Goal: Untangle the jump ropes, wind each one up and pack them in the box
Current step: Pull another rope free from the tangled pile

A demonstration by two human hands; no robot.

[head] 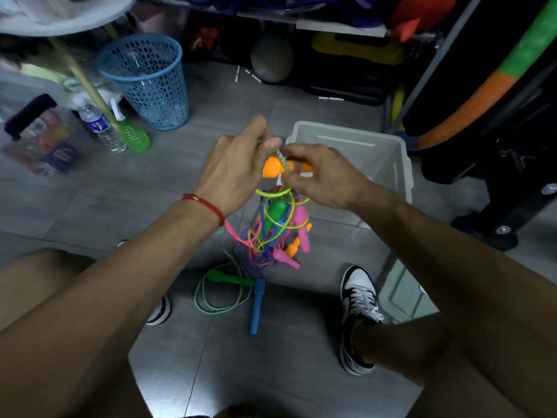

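A tangle of jump ropes (272,229) hangs in the air in front of me, with yellow, pink and blue cords and green, pink and orange handles. My left hand (238,164) pinches a light green braided cord at the top. Beside it, my right hand (319,176) grips an orange handle (272,167) and the same cord. A loop of the green cord (217,300) lies on the floor below with a green handle (229,277) and a blue handle (257,306). The grey plastic box (355,140) stands open just beyond my right hand.
A blue mesh waste basket (147,82) stands at the far left, with a water bottle (99,122) and a green spray bottle (132,134) near it. The box lid (404,294) lies by my right shoe (358,312). Shelves and dark equipment fill the back and right.
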